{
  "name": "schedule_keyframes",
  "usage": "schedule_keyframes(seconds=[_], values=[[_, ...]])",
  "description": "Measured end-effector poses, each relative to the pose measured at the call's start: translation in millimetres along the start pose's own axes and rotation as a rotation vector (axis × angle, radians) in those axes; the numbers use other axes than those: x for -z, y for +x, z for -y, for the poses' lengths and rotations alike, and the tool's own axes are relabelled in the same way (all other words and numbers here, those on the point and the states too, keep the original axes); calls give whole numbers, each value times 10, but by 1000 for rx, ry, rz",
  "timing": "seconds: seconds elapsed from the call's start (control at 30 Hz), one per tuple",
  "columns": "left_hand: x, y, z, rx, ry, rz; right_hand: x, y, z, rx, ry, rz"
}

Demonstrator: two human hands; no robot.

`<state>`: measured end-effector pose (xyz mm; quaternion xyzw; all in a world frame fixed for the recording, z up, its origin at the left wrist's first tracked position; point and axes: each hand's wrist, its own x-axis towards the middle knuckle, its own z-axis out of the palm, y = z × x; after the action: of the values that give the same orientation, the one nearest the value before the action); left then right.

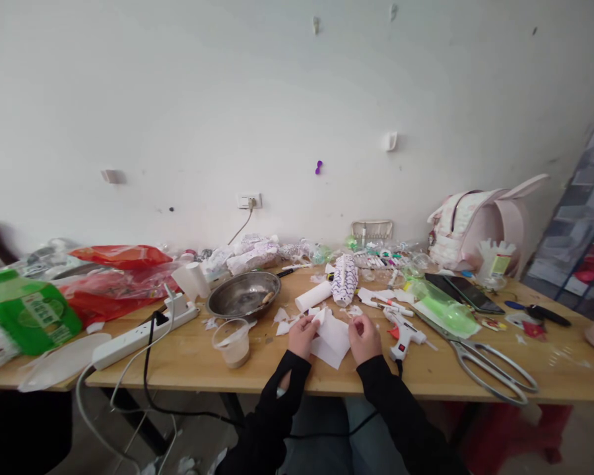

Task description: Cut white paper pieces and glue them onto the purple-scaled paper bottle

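Observation:
Between my hands, over the table's front edge, is a sheet of white tissue paper point(330, 338). My left hand point(303, 336) pinches its upper left part. My right hand point(365, 338) is closed at the sheet's right edge, fingers pressed together on it. Just beyond lies a white paper roll point(313, 297), with torn paper scraps point(283, 321) to its left. A white paper-covered form with purple scale marks point(344, 280) stands behind the sheet. To the right of my right hand rests a white glue gun point(404, 334).
Large scissors point(490, 366) lie at the right front edge. A metal bowl point(244, 295) and a plastic cup point(231, 343) stand left of my hands. Further left are a power strip point(146, 330) with trailing cables and a green jug point(32, 313). A pink backpack point(475, 227) sits back right.

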<state>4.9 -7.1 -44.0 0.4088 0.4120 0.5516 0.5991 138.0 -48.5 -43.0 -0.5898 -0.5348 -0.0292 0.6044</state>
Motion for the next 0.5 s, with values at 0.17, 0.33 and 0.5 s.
schedule_keyframes(seconds=[0.17, 0.33, 0.5], values=[[16, 2, -2, -7, 6, 0, -20, -16, -72, -49, -37, -32], [-13, -17, -17, -11, -10, 22, -39, -12, -129, -1, -112, -75], [-52, -49, -43, -23, -10, 38, -25, -20, -43, 102, -176, -75]])
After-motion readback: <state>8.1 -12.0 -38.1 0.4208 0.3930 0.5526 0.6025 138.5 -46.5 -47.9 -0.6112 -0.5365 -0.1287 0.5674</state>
